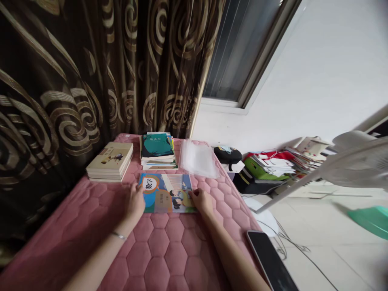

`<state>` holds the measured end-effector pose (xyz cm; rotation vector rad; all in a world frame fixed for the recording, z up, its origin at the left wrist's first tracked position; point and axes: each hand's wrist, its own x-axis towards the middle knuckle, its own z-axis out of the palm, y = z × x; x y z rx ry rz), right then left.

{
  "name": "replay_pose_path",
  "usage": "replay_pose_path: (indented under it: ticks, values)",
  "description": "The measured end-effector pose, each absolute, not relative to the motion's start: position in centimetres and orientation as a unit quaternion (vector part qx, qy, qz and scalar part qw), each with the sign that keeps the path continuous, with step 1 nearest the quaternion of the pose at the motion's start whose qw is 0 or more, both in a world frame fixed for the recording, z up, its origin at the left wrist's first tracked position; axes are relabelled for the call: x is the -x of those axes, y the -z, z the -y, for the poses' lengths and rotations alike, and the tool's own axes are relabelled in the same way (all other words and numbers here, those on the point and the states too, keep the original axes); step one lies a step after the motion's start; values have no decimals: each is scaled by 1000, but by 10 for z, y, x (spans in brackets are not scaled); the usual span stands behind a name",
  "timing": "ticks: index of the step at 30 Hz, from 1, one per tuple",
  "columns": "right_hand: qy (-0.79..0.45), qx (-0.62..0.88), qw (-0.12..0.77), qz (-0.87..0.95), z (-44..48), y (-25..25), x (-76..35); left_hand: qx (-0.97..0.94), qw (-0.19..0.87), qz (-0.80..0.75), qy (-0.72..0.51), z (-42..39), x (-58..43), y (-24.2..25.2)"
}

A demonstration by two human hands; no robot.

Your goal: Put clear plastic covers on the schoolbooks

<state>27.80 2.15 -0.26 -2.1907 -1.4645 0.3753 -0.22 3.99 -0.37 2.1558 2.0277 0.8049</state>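
A colourful children's book (166,193) lies flat on the pink quilted surface (163,250). My left hand (135,203) rests at its left edge, fingers curled onto the cover. At the book's right edge, my right hand (202,201) has its fingers closed on the lower right corner. Both forearms reach in from the bottom of the view, and a thin bracelet (119,235) sits on my left wrist.
Behind the book stand a beige stack of books (110,161), a stack topped by a teal book (157,150) and clear plastic sleeves (197,158). A phone (270,259) lies at the right edge. A brown curtain (75,72) hangs left; a fan (357,163) and clutter stand right.
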Motion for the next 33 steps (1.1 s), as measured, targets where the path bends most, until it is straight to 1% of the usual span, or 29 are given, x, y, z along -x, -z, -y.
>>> replay_pose_path:
  ticks: [2, 4, 7, 10, 13, 18, 27, 33]
  values:
    - [-121, 795, 238, 545, -18, 0, -277, -757, 9, -605, -249, -20, -14, -2]
    - [-66, 787, 232, 568, -10, -5, -270, -819, 35, -526, -226, 0, -30, -7]
    - [-5, 734, 229, 640, 11, -12, -248, -845, 58, -485, -220, 19, -46, -8]
    - [-48, 637, 248, 728, 32, -13, -220, -844, 56, -488, -214, 23, -48, -6]
    - [-66, 595, 263, 757, 40, -8, -202, -848, 50, -482, -213, 21, -44, -4]
    - [-63, 590, 267, 759, 40, -2, -216, -848, 47, -483, -215, 20, -23, -3]
    - [-39, 638, 245, 729, 55, 5, -285, -799, 12, -555, -234, 13, 58, 3]
    - [-42, 642, 255, 722, 56, 17, -296, -795, 11, -561, -228, 13, 67, 1]
